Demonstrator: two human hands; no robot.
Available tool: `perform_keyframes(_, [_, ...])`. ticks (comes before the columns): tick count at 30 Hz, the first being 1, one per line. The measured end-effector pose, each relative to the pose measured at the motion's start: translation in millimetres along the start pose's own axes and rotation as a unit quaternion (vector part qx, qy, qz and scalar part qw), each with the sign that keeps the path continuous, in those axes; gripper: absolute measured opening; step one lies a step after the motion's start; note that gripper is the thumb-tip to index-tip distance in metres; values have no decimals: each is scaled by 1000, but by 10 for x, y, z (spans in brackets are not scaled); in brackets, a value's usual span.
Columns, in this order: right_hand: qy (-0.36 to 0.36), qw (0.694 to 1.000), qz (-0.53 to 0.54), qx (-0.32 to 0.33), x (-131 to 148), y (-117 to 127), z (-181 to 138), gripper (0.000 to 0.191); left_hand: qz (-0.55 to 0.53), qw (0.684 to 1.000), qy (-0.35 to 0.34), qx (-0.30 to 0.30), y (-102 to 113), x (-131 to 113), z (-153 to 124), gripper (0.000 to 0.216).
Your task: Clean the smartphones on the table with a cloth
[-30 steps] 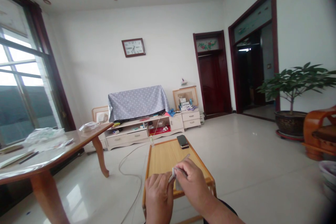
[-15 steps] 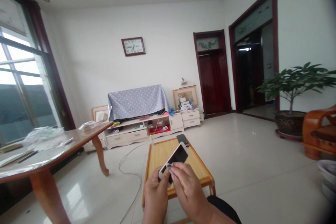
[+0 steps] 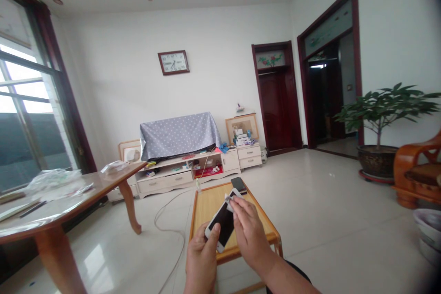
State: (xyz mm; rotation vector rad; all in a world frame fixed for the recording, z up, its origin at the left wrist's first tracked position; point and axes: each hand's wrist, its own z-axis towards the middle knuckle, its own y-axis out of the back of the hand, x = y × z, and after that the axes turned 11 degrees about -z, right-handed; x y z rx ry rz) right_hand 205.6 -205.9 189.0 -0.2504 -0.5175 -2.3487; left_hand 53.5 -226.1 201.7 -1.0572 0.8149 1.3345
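Observation:
My left hand (image 3: pixel 201 257) grips the lower end of a white smartphone (image 3: pixel 222 225) with a dark screen, held tilted above a small bamboo-topped table (image 3: pixel 210 204). My right hand (image 3: pixel 250 232) is closed on a small white wipe (image 3: pixel 230 197) and presses it against the top end of the phone's screen. A second, dark phone (image 3: pixel 238 184) lies flat at the far edge of the small table, beyond both hands.
A larger wooden table (image 3: pixel 51 216) with plastic bags and papers stands to the left. A white cable (image 3: pixel 165 225) trails over the tiled floor. A TV cabinet (image 3: pixel 182 172) with a covered screen stands against the far wall. A potted plant (image 3: pixel 379 147) and a wooden chair (image 3: pixel 418 177) are on the right.
The phone has been lifted and turned screen-up in my left hand. My right hand with the wipe has moved from the phone's lower end to its top end.

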Motion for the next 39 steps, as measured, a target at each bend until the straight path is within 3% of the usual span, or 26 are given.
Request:
perform_keyframes(3, [-24, 1000, -11, -8, -17, -3, 33, 48, -3, 1000, 12, -12, 2, 5, 7, 48])
perform_keyframes(8, [42, 997, 17, 59, 73, -20, -40, 51, -8, 1000, -3, -4, 7, 17, 8, 46])
perform_keyframes(14, [-36, 999, -13, -11, -33, -35, 134, 47, -5, 1000, 9, -1, 12, 58, 6, 47])
perform_keyframes(19, [16, 999, 16, 46, 114, -48, -5, 49, -21, 1000, 9, -3, 13, 65, 18, 47])
perform_keyframes(25, [-40, 999, 0, -15, 53, -36, 117, 46, -30, 999, 14, -23, -25, 7, 3, 48])
perform_keyframes(30, [23, 998, 33, 50, 209, -36, -29, 49, -47, 998, 4, -33, -28, -21, 26, 47])
perform_keyframes(36, [-43, 999, 13, -8, 62, -85, 42, 43, -37, 998, 15, -43, 22, 10, 38, 49])
perform_keyframes(39, [-19, 999, 31, 33, 148, -98, -61, 47, -52, 998, 13, -43, 33, 34, 57, 46])
